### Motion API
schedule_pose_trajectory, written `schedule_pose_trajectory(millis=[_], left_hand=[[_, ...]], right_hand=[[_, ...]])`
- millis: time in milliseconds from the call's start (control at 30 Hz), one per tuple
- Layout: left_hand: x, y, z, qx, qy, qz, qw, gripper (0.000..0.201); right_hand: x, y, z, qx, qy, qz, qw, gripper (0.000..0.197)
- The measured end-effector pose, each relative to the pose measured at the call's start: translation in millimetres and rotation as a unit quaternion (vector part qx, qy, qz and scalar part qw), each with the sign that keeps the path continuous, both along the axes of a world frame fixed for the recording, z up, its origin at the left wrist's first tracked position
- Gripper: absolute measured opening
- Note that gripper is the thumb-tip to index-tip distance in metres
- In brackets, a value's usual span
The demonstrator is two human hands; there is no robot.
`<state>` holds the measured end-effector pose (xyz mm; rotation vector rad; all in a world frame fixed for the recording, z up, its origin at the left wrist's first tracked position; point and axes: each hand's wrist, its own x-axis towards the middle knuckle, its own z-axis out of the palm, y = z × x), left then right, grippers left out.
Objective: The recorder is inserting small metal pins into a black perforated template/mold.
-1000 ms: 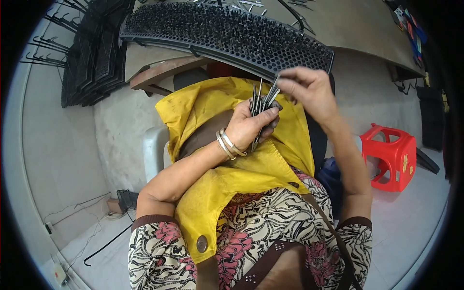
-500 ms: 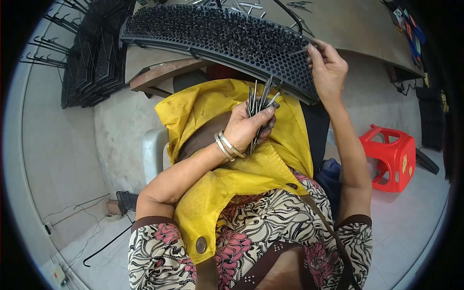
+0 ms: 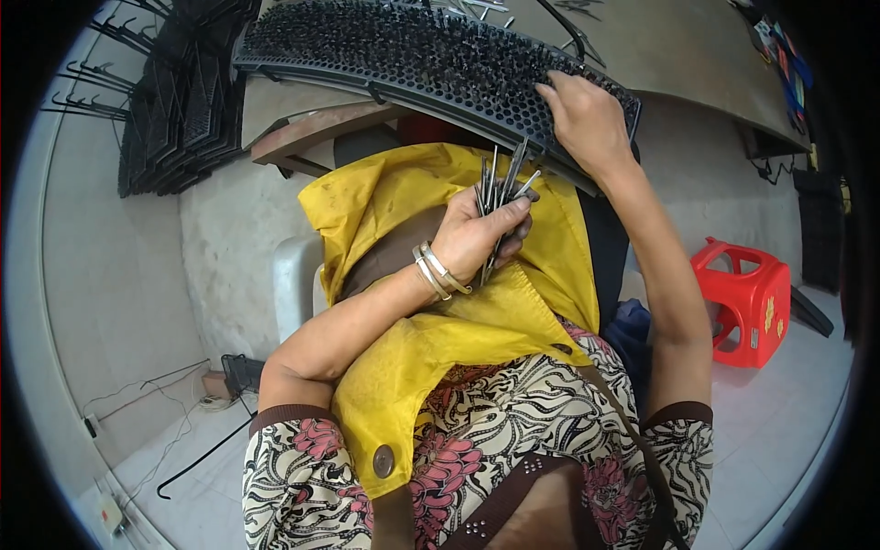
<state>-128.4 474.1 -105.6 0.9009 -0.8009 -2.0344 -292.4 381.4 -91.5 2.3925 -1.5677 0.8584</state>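
My left hand point(image 3: 486, 225) is closed round a bunch of thin metal rods point(image 3: 496, 183), which stick up past the thumb above my lap. Beyond it, a long black perforated rack point(image 3: 495, 115) rests at the table edge. Several short dark pieces point(image 3: 394, 50) stand densely in its holes, while rows at the near right side are bare. Over the right part of the rack is my right hand point(image 3: 591, 124), thumb and fingers pinched down close to the standing pieces. Whatever lies between those fingertips is hidden.
The table point(image 3: 683, 60) extends behind and right of the rack, with loose metal pieces on it. Black racks with hooks point(image 3: 179, 110) are stacked at far left. A red plastic stool point(image 3: 742, 298) stands at right. A yellow apron point(image 3: 385, 367) covers my lap.
My right hand has moved left and inward over the rack; the thin dark piece seen in its fingertips no longer shows. My left hand keeps the rods, nearly unmoved. The view has shifted slightly.
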Motion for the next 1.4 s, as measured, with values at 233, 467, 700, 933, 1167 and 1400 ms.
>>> schedule_pose_trajectory(millis=[233,467,700,933,1167,1400], left_hand=[[2.9,2.0,-1.8,-0.035,-0.010,-0.025,0.999,0.014],[3.1,1.9,-4.1,-0.035,-0.015,-0.031,0.999,0.016],[3.5,1.5,-3.0,-0.014,-0.014,-0.028,0.999,0.017],[3.2,1.2,-2.5,-0.002,-0.001,-0.024,1.000,0.010],[3.7,2.5,-3.4,0.002,-0.013,-0.019,1.000,0.013],[4.9,2.1,-4.4,-0.009,-0.019,-0.024,0.999,0.017]], right_hand=[[11.4,51.1,12.3,0.325,-0.427,0.131,0.834,0.010],[-0.6,54.4,16.5,0.337,-0.496,0.071,0.797,0.010],[-19.0,24.3,11.1,0.181,-0.522,-0.086,0.829,0.014],[-17.9,-3.6,-12.8,0.008,-0.337,-0.084,0.938,0.012],[-11.0,-9.8,-11.1,0.001,-0.256,-0.054,0.965,0.013],[-0.8,-13.6,-2.9,-0.069,-0.187,0.010,0.980,0.011]])
